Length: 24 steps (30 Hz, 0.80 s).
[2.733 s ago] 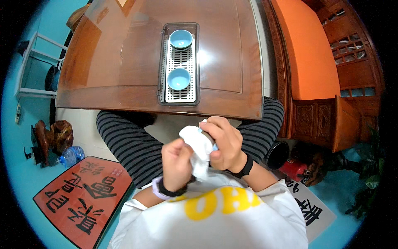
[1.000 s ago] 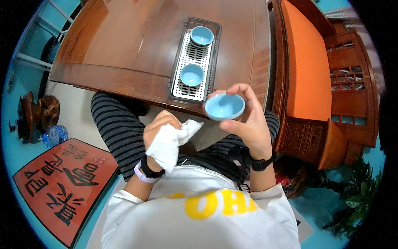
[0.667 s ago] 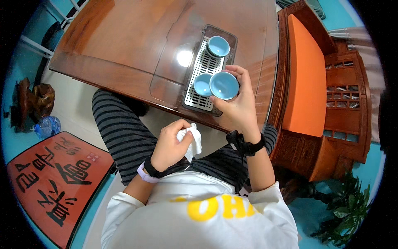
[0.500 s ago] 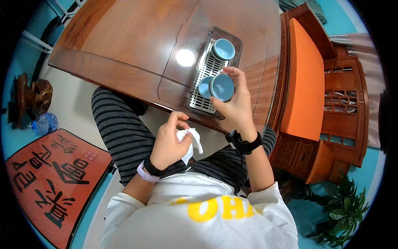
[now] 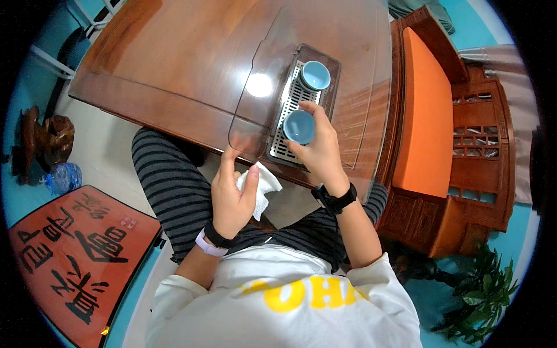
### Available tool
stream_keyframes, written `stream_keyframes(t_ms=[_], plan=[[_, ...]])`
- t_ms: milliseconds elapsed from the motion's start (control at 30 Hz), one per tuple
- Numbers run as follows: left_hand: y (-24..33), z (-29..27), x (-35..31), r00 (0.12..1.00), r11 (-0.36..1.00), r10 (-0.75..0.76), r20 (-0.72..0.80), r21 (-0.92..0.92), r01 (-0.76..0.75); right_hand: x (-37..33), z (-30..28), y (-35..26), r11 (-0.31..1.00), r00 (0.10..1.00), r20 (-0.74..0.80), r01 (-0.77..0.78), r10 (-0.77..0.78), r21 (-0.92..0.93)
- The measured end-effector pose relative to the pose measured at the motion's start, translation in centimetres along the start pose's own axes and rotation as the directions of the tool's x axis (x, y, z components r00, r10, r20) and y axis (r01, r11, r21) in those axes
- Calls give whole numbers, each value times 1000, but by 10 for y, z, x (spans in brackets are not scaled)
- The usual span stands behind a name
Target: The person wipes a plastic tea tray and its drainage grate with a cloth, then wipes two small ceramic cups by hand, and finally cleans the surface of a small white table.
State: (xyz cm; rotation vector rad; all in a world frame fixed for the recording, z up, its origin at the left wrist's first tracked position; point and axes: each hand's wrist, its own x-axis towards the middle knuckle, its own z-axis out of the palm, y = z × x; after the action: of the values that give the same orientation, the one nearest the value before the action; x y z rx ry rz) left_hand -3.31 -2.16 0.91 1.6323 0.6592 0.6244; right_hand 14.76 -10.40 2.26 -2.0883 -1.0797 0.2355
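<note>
My right hand holds a light blue cup by its rim and side, over the near half of a slotted metal tea tray. Whether that cup rests inside another one beneath it, I cannot tell. Farther along the tray sits another blue cup, seemingly stacked on a second. A crumpled white tissue is pinched in my left hand, thumb against it. Its fingertips reach the table's front edge, near the corner of a clear sheet lying under the tray.
The brown wooden table spreads ahead. To the right stands a carved wooden seat with an orange cushion. A red panel with black writing, a blue-tinted plastic bottle and a wooden carving are at left; a leafy plant is lower right.
The held cup has moved left and slightly down, covering the near cup seen before. My left hand has risen toward the table edge with the tissue. The tray and clear sheet appear shifted slightly nearer.
</note>
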Motion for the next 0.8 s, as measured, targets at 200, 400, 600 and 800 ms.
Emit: stream_keyframes(t_ms=[200, 400, 600, 800], plan=[[17, 0, 11, 992, 993, 88, -92, -66, -94, -4, -4, -1, 990, 996, -25, 81, -84, -115], [24, 9, 15, 952, 935, 295, -80, 231, -270, -25, -20, -28, 950, 991, -131, 66, -26, 306], [37, 31, 10, 905, 848, 380, 190, 321, -423, -50, -30, -39, 674, 955, 17, -222, 297, 704], [51, 36, -1, 947, 942, 230, 223, 192, -274, -62, -24, -14, 885, 922, -87, -330, 376, 329]])
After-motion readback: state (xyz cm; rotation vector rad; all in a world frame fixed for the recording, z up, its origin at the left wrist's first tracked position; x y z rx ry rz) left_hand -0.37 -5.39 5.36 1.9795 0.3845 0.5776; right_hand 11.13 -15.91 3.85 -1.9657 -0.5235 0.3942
